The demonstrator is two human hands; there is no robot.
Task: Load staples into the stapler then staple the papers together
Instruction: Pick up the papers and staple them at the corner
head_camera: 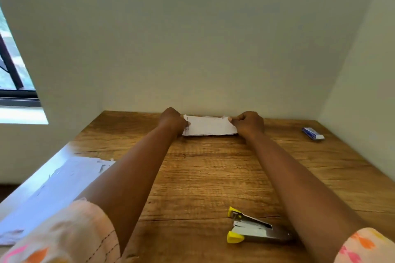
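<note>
I see both arms stretched forward across the wooden table (203,177), reaching to its far edge by the wall. The left hand (172,120) is curled closed on the left end of the papers (209,126), and the right hand (249,123) is curled closed on their right end, so the small white stack lies flat on the tabletop between the two hands. I cannot tell how many sheets are in it.

The stapler (254,229) lies well behind the hands, close to me and just inside the right forearm. It is metal with yellow ends and sits hinged open, its top arm lifted away from the base. From here I cannot tell whether staples sit in its channel.

The staple box (313,133), small, blue and white, lies to the right of the right hand, well apart from it, near the side wall. It looks closed; what it holds is hidden.

More white paper sheets (53,183) lie on the table's left edge, beside the left forearm.
</note>
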